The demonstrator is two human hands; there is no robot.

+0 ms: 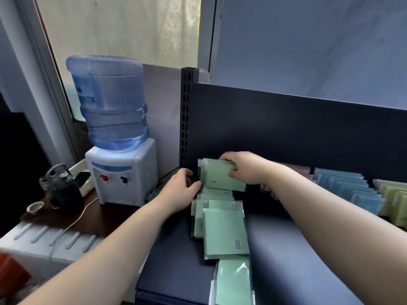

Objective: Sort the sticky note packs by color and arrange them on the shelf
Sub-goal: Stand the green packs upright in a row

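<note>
Green paper shows through clear plastic sleeves on every sticky note pack in this column, each with a small block of dark print near one corner, too small to read. The right hand (244, 167) grips the top of an upright green pack (220, 177), fingers curled over its upper right edge. The left hand (180, 190) holds the same pack's left edge, thumb on the front. Nearer than both hands, more green packs (224, 230) lie overlapping on the dark blue shelf (286, 249). Right of the right hand stand pinkish packs (295, 170), blue packs (352, 188) and yellow-green packs (394, 199). Left of the left hand, a water dispenser (123, 172) carries a bottle (110, 102) whose blue label is unreadable.
</note>
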